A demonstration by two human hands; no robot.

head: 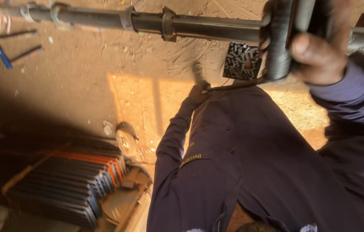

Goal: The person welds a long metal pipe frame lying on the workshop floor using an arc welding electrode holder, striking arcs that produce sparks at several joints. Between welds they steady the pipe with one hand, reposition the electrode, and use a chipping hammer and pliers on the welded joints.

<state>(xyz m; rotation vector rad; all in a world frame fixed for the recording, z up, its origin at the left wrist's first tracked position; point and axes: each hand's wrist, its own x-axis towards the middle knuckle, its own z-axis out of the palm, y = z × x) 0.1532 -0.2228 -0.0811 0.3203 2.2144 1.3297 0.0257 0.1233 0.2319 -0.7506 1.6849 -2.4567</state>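
- Right hand (319, 51): grip clenched around a dark ribbed tool handle (278, 47), thumb pressed across its front.
- The tool handle stands upright, crossing in front of a long grey metal pipe (207, 26) that runs sideways from the grip.
- Metal collar (168, 23) on the pipe, well to the side of the grip.
- Just beside the grip, lower down: a square box of small dark metal pieces (241, 61) on the dirt floor (83, 73).
- Left hand (199, 91): lowered, well apart from the grip, against the dark shirt; whether clenched or released cannot be told.
- Far from the grip: stacked flat metal bars (70, 180) and a round disc (126, 141).
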